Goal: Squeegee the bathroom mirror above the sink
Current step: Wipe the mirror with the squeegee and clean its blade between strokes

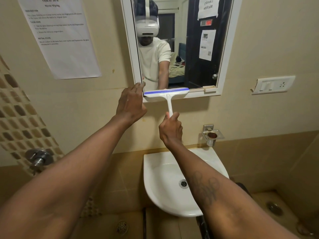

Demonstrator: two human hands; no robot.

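My right hand (170, 128) grips the squeegee (168, 102) by its handle end. The handle points up, with the blade lying level along the bottom edge of the mirror (179, 49). My left hand (131, 102), fingers loose, touches its lower-left corner.

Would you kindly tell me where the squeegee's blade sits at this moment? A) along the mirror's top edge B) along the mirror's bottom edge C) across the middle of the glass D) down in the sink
B: the squeegee lies with its blue-edged blade level along the bottom edge of the mirror, while the right hand grips its handle just below the frame.
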